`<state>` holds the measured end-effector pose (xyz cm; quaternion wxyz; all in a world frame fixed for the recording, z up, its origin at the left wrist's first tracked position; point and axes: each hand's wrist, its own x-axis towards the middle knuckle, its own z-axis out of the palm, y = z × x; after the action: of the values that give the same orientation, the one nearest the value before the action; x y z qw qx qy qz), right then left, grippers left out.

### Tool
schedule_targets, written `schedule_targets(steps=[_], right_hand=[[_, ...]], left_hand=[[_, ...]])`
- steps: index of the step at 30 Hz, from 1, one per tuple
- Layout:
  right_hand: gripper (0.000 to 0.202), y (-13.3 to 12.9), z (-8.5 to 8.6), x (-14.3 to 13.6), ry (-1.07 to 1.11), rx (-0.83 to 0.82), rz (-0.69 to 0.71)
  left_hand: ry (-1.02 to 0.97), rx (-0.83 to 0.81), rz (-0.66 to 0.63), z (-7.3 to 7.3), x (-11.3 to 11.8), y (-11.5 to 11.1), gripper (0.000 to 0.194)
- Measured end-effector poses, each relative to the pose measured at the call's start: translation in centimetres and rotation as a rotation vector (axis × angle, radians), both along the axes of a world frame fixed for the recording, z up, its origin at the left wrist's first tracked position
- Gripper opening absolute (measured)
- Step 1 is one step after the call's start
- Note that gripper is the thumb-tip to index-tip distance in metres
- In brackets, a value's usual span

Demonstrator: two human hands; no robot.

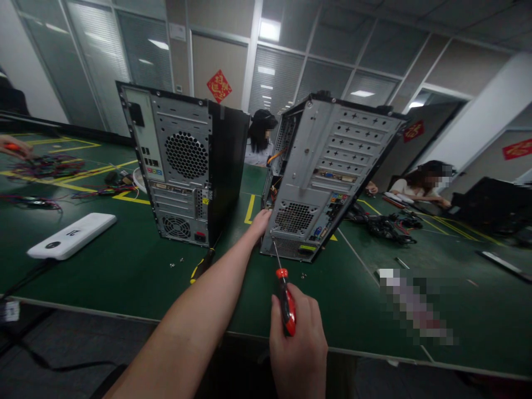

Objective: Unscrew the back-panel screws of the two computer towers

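Observation:
My right hand [306, 332] grips a red-and-black screwdriver [286, 302]. Its thin shaft points up at the lower left of the back panel of a computer tower [300, 177], and its tip seems to meet the panel there. This tower stands with its left side uncovered; wires show inside. My left hand [261, 223] is against that open side near the bottom, its fingers mostly hidden by the case. Loose screws [303, 275] lie on the green table in front of the tower.
A second computer tower [183, 166] stands to the left. Before it lie a yellow-and-black tool [202, 266] and more screws [172, 265]. A white power bank [72, 235] and cable bundles [45, 166] are further left, near another person's hand [16, 148]. Black cables [384, 224] lie right.

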<state>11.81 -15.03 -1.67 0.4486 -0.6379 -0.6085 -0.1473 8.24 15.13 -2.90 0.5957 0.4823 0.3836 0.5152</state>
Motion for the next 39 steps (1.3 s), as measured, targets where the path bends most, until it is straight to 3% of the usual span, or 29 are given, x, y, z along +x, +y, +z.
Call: schedule_targets(steps=[4, 7, 20, 26, 34, 39], right_hand=[[0.045, -0.4, -0.15, -0.23, 0.082, -0.118, -0.046], [0.042, -0.65, -0.18, -0.23, 0.155, -0.156, -0.02], [0.028, -0.17, -0.38, 0.03, 0.103, -0.021, -0.047], [0.022, -0.26, 0.05, 0.34, -0.027, 0.077, 0.037], [0.042, -0.67, -0.15, -0.1, 0.036, -0.022, -0.041], [0.041, -0.93, -0.06, 0.03, 0.075, -0.057, -0.004]], left_hand=[[-0.032, 0.0, -0.031, 0.15, -0.14, -0.18, 0.027], [-0.033, -0.013, -0.022, 0.21, -0.11, -0.16, 0.023], [-0.001, -0.008, 0.007, -0.29, 0.25, 0.44, 0.019], [-0.029, -0.01, -0.012, -0.52, 0.19, 0.68, 0.023], [-0.038, -0.019, -0.017, -0.43, 0.09, 0.55, 0.024], [-0.037, -0.032, -0.013, -0.3, 0.03, 0.4, 0.029]])
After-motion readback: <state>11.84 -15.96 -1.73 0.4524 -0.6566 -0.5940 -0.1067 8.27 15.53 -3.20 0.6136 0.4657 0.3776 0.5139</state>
